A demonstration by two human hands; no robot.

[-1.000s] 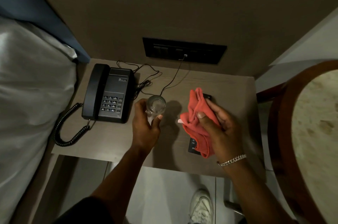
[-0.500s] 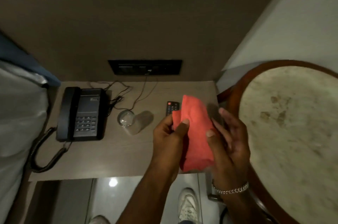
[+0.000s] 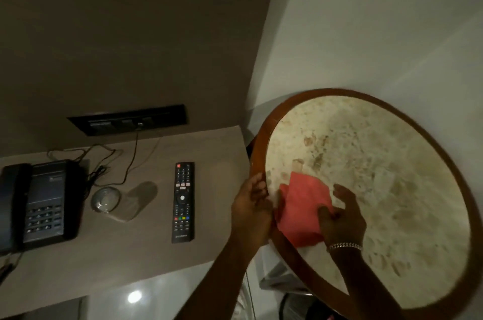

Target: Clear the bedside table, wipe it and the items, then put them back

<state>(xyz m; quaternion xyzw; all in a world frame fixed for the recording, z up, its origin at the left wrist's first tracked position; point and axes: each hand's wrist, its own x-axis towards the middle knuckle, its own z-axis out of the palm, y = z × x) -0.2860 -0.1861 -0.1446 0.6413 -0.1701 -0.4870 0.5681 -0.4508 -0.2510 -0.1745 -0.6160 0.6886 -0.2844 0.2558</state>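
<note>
— Looking down, we see our right hand (image 3: 339, 217) pinching the red cloth (image 3: 303, 212) over the round marble table (image 3: 264, 141), fingers closed on its near edge.

— And our left hand (image 3: 251, 204)?

— Curled loosely at the table's wooden rim (touching the cloth? we cannot tell). On the bedside table (image 3: 130, 254) sit the telephone (image 3: 39, 202), glass (image 3: 105, 199) and remote (image 3: 183, 202).
</note>
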